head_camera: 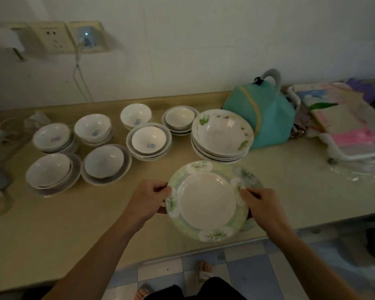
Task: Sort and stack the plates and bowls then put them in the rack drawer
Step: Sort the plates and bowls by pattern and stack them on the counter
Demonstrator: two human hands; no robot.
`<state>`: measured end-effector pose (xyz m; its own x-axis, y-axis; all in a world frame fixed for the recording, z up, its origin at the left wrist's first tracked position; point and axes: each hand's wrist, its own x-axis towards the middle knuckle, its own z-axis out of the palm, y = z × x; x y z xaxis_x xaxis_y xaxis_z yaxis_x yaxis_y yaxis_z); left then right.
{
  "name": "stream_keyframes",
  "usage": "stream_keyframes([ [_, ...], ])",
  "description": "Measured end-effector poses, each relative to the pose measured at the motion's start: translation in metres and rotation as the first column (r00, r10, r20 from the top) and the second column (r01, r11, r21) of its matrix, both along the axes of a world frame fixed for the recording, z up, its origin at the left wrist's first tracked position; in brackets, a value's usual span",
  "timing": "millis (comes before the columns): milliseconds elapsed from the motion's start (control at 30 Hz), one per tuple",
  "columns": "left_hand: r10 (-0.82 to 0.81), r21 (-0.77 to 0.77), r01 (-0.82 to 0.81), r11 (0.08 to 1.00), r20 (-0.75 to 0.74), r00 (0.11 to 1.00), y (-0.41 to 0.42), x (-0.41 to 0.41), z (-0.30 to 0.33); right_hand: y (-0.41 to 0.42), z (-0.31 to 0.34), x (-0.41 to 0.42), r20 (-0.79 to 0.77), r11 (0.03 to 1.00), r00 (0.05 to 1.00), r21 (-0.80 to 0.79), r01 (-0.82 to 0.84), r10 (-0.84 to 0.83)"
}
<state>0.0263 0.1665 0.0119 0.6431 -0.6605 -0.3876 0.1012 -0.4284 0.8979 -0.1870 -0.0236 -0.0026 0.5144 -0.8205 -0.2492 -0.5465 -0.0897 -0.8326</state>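
held plate: i have the green-rimmed plate [208,202] level over the counter's [74,224] near edge, face up
left hand [148,200]: pinching its left rim
right hand [261,205]: pinching its right rim
next target: the leaf-print plate stack [222,135] lies straight ahead, just beyond, slightly nearer my right hand
long axis: none, it's round
hedge: dim light; maybe a second plate underneath

Held plate [207,202]: white centre, pale green rim with leaf sprigs in white rounds
Plate stack [222,135]: white, green leaves
Small bowls [148,139]: white, blue motif inside
Bag [266,113]: teal, yellow stripe
Countertop [74,224]: beige
Floor [247,263]: blue-and-white checks
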Motion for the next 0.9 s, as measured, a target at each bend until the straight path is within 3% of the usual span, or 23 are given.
stream_keyframes([
  [400,0.001,0.184,-0.001,0.983,-0.001,1.000,-0.080,-0.041,-0.025,-0.072,-0.020,-0.038,-0.122,0.997,0.992,0.076,-0.031,0.040],
  [733,0.017,0.334,-0.109,0.936,0.266,0.964,-0.099,-0.051,-0.039,-0.087,-0.021,-0.027,-0.253,0.993,0.963,-0.043,-0.108,0.094],
  [900,-0.027,0.381,-0.089,0.920,0.290,0.957,-0.103,-0.053,-0.040,-0.089,-0.019,-0.024,-0.353,0.978,0.928,-0.116,-0.171,0.120],
])
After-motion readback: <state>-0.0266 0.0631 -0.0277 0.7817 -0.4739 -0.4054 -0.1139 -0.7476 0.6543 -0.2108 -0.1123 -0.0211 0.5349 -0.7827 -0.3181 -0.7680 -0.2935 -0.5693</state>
